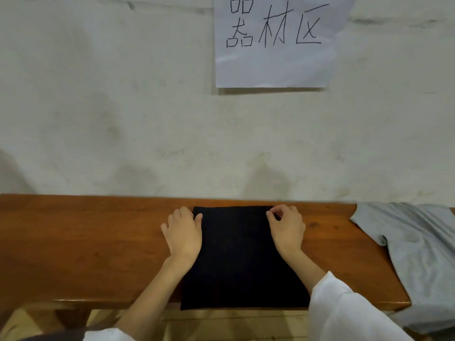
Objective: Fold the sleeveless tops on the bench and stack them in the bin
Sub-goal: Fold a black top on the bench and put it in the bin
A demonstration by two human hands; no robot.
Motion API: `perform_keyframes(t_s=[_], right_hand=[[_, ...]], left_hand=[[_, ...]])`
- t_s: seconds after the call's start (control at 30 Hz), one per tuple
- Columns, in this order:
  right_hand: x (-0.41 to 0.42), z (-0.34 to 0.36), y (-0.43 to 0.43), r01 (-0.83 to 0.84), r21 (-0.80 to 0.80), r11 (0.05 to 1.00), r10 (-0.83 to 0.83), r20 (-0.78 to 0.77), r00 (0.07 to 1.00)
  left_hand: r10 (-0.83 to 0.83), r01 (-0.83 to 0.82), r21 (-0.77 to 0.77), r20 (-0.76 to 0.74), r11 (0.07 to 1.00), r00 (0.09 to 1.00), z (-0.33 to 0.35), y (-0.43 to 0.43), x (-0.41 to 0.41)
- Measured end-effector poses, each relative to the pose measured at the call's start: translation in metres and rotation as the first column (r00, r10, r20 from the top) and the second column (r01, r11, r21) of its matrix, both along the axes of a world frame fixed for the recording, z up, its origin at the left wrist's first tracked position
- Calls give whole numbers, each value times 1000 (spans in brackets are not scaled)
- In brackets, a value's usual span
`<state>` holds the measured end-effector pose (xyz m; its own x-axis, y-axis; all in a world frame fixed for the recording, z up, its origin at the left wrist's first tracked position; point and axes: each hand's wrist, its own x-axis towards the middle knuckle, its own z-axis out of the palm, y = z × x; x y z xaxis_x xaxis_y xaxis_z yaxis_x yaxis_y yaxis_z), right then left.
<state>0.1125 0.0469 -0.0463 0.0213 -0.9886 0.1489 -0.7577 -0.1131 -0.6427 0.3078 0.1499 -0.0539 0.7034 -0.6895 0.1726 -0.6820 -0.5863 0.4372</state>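
Fingers (278,209) of left hand (183,235) and right hand (286,230) pinch far corners of black top (236,254); flat, rectangular.

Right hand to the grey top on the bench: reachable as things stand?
Probably yes. The grey top lies on the bench to the right of the right hand, with only bare wood between them. The hand would first have to release the black top, whose far corner its fingers pinch.
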Motion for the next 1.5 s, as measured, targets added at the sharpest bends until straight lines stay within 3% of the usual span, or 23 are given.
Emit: perform_keyframes(t_s=[0.17,0.33,0.4,0.53,0.63,0.7,0.87,1.07,1.13,1.23,1.33,1.4,1.5], right_hand=[[0,-1,-1,-54,16,998,55,-98,994],[8,9,3,4,-202,979,-10,-26,1000],[12,8,6,-52,-264,963,33,-76,997],[16,-2,5,-189,-154,970,133,-313,940],[13,4,19,-202,-230,952,129,-298,946],[4,6,42,-298,-305,904,212,-286,935],[-25,-7,96,-421,-86,903,389,-255,885],[-35,-11,112,-411,75,909,398,-453,798],[-33,-9,116,-363,134,922,375,-535,757],[-32,-10,119,-369,260,892,452,-533,715],[-34,3,117,-388,230,892,451,-470,759],[-37,12,110,-433,275,859,506,-315,803],[-51,19,103,-285,121,951,302,-150,941]], left_hand=[[9,-7,108,-19,994,1000,7,-1,-4],[23,-15,-98,87,995,996,20,8,-8],[38,-28,-101,102,994,994,18,16,-2],[-19,18,34,28,999,999,8,24,8],[-33,34,15,-78,999,996,17,33,6],[-59,66,68,-104,996,993,20,51,-3],[-32,52,189,-108,981,994,21,99,-37],[-17,40,245,-94,969,995,25,126,-57],[-26,28,307,-11,951,1000,28,133,-59],[-93,72,397,34,915,995,19,142,-60],[-121,86,290,107,953,987,5,148,-57],[-100,78,364,41,928,994,12,153,-60],[14,67,464,-169,883,986,25,150,-66]])
